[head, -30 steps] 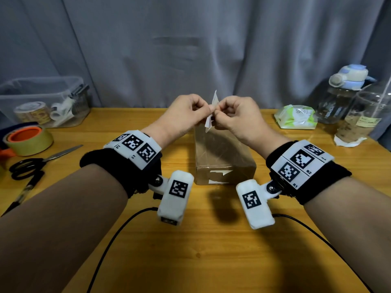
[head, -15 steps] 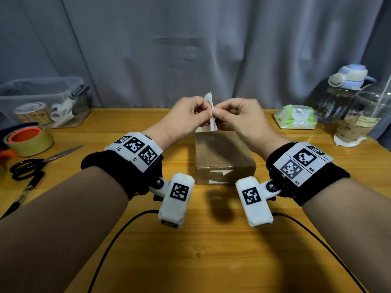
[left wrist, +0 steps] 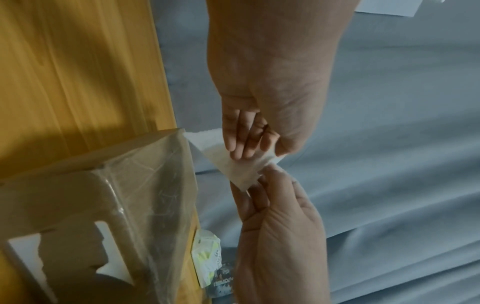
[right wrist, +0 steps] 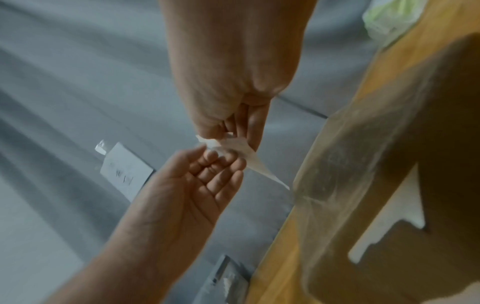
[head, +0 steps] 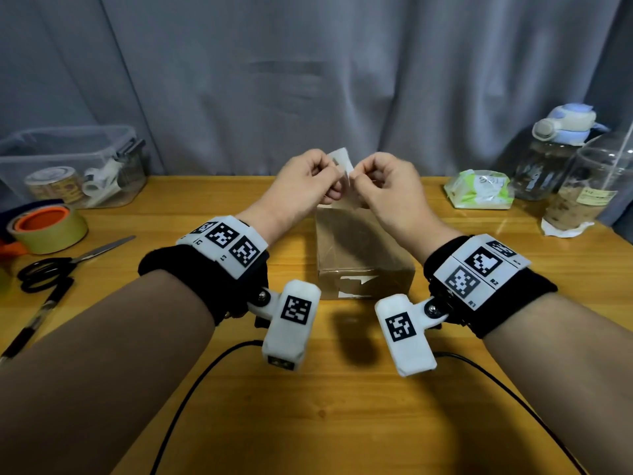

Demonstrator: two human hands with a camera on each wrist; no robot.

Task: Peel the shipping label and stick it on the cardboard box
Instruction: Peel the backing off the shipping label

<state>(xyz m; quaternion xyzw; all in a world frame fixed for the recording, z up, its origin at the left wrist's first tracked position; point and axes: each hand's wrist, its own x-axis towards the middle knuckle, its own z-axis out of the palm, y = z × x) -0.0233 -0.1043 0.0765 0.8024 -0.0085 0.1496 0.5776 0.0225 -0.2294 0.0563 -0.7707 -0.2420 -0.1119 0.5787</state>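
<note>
A small white shipping label [head: 340,161] is held in the air just above the far edge of the brown cardboard box [head: 359,248], which stands mid-table wrapped in clear tape with torn white patches on its near side. My left hand [head: 334,173] pinches the label's left side and my right hand [head: 356,174] pinches its right edge. In the left wrist view the label [left wrist: 233,164] stretches between the left hand [left wrist: 244,148] and the right hand [left wrist: 259,185], beside the box [left wrist: 103,205]. The right wrist view shows the right hand [right wrist: 228,133] and left hand [right wrist: 215,156] both pinching the crumpled label [right wrist: 239,148].
At the back left stands a clear plastic bin [head: 68,142] with tape rolls; a yellow tape roll [head: 48,231], scissors [head: 68,262] and a pen [head: 37,320] lie in front of it. A wipes pack [head: 479,188], water bottle [head: 555,149] and drink cup [head: 589,186] stand back right.
Both hands have risen a little above the box, still pinching the label. The label has turned from edge-on to show more of its face.
</note>
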